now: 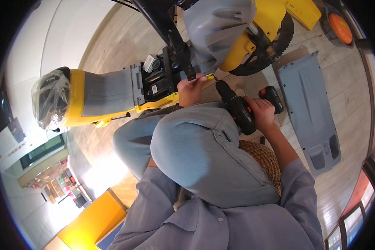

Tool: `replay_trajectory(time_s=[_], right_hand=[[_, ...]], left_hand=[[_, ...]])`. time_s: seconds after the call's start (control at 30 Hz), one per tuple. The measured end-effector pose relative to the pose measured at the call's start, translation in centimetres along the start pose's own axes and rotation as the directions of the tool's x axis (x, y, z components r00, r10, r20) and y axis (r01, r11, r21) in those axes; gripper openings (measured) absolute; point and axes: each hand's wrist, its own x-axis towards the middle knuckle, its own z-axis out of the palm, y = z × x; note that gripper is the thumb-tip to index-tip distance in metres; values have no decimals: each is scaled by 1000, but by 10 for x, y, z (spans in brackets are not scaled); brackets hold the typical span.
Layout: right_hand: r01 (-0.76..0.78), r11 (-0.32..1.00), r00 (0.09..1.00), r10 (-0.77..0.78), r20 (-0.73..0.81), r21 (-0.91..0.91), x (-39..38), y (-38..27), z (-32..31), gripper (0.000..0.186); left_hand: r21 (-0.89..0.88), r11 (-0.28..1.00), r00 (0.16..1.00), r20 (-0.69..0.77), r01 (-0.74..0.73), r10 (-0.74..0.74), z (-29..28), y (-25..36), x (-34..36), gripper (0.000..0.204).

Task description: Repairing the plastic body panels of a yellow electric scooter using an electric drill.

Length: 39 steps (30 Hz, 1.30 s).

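My right hand (261, 111) is wrapped round the handle of a black cordless drill (236, 107) with red details. The drill points up and left, its bit beside the end of a narrow yellow trim piece (209, 78); whether they touch I cannot tell. Around this yellow end, the fingers of my left hand (190, 90) are closed. The trim is at the lower side of a yellow and grey scooter (108, 92), just below its black steering column (180, 46). Under the scooter's front, the black wheel (258, 64) shows partly behind a yellow fender.
A long grey panel (310, 108) lies on the wooden floor to the right. At the far right are a yellow panel (305, 13) and an orange oval object (340, 28). Clear plastic wraps the scooter's rear (50, 100). A woven seat (262, 160) is beneath me.
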Motion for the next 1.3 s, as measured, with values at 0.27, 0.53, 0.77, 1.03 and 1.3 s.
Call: replay_trajectory(time_s=[0.27,0.53,0.77,1.03,1.3], right_hand=[[-3,1000,999,3,41,8,2,0,-5,51],[10,1000,999,-10,45,1,2,0,-5,45],[2,1000,1000,-2,-10,8,0,-3,3,40],[-21,1000,1000,21,11,-15,0,-4,4,43],[-36,999,999,36,-26,6,-6,0,15,34]], left_hand=[[10,1000,1000,-1,-5,5,1,3,1,17],[85,996,999,1,-39,39,-1,-3,1,18],[79,997,1000,4,9,-9,1,8,2,19],[72,997,999,-11,40,-40,-2,8,3,19],[50,997,998,0,63,-63,2,12,1,19]])
